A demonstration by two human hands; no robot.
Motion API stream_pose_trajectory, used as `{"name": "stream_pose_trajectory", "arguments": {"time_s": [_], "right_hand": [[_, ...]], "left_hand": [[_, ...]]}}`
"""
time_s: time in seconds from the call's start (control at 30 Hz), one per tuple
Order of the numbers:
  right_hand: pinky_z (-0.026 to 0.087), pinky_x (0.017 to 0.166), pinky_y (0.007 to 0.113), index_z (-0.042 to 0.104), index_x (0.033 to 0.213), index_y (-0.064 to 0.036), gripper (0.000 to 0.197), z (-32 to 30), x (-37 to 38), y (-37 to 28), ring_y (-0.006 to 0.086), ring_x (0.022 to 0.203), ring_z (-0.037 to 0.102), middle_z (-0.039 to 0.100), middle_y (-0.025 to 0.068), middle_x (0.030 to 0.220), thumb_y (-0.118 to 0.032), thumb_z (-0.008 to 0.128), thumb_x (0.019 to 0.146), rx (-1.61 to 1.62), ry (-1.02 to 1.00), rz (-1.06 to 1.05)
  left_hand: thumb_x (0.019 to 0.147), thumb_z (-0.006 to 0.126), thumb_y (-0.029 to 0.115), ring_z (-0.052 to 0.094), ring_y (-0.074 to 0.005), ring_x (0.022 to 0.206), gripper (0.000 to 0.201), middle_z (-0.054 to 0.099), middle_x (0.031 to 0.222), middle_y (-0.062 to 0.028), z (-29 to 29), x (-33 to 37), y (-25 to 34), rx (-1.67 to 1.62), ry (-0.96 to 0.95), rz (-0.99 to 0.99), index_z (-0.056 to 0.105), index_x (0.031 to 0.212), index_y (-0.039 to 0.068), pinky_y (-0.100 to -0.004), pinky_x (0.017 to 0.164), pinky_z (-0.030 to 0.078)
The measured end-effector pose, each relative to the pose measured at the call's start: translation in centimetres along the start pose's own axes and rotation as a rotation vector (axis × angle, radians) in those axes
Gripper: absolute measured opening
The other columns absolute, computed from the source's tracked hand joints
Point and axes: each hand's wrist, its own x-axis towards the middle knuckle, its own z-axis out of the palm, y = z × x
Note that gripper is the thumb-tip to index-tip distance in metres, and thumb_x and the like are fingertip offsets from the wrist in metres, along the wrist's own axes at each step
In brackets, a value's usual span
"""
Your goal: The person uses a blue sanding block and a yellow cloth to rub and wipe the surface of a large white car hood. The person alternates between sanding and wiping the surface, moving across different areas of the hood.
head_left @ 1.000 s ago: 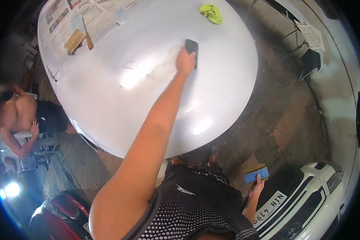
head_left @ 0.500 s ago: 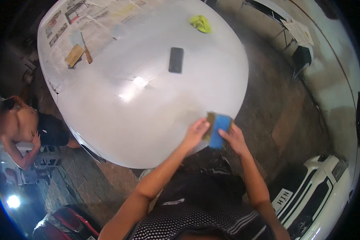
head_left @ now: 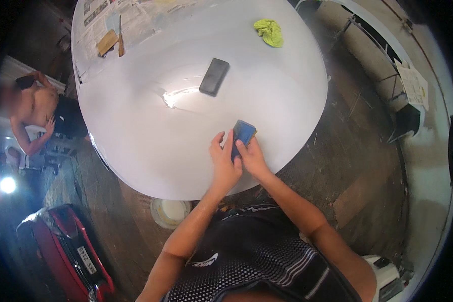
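Over the near part of a pale white-grey car bonnet (head_left: 136, 146), both hands are on a small blue sanding block (head_left: 244, 132) with a brownish sheet showing along its edge. My right hand (head_left: 252, 157) grips it from the right, thumb across the blue face. Against its left side rests my left hand (head_left: 225, 163), thumb and one finger touching it and another finger standing off. Farther forward on the bonnet lies a black rectangular block (head_left: 214, 77). A crumpled yellow-green cloth (head_left: 270, 33) sits at the far right.
Newspaper (head_left: 141, 20) covers the far left of the bonnet, with a tan block (head_left: 107, 43) and a wooden-handled tool (head_left: 120, 43) on it. Below the near edge stands a round tub (head_left: 170, 211). A person (head_left: 38, 108) is at the left, beyond a red bumper (head_left: 65, 246).
Both hands have moved left and forward over the bonnet with the sanding block, which is now tilted. The view has shifted, bringing the tub and more of the red bumper into sight.
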Motion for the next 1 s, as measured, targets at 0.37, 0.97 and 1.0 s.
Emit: {"name": "stream_pose_trajectory", "arguments": {"time_s": [0.37, 0.97, 1.0], "right_hand": [[0.054, 0.088, 0.042, 0.062, 0.123, 0.0022, 0.055, -4.1, 2.2, -3.7, 0.0263, 0.103, 0.071, 0.073, 0.0151, 0.113, -0.049, 0.052, 0.106, 0.000, -0.335, 0.225], [0.039, 0.116, 0.048, 0.052, 0.150, -0.0132, 0.059, -6.2, 27.6, -7.9, 0.0362, 0.139, 0.050, 0.055, 0.0197, 0.149, -0.040, 0.065, 0.099, -0.849, 0.026, -0.525], [0.036, 0.116, 0.058, 0.046, 0.155, -0.0190, 0.074, -9.0, 34.4, -9.2, 0.0419, 0.145, 0.041, 0.045, 0.0207, 0.157, -0.052, 0.068, 0.093, -0.994, 0.129, -0.801]], "left_hand": [[0.081, 0.071, 0.004, 0.052, -0.0432, 0.126, 0.075, 0.050, 0.143, -0.0256, 1.9, 1.4, 3.2, 0.379, 0.182, 0.011, 0.042, 0.150, -0.003, -0.0514, 0.107, 0.041], [0.085, 0.073, -0.001, 0.061, -0.0399, 0.122, 0.060, 0.061, 0.135, -0.0247, -7.6, -11.9, 5.5, 0.341, 0.281, -0.531, 0.059, 0.143, 0.003, -0.0445, 0.106, 0.048], [0.086, 0.071, -0.003, 0.062, -0.0364, 0.123, 0.057, 0.062, 0.135, -0.0242, -8.3, -13.9, 5.1, 0.248, 0.331, -0.615, 0.061, 0.141, 0.002, -0.0406, 0.106, 0.047]]}}
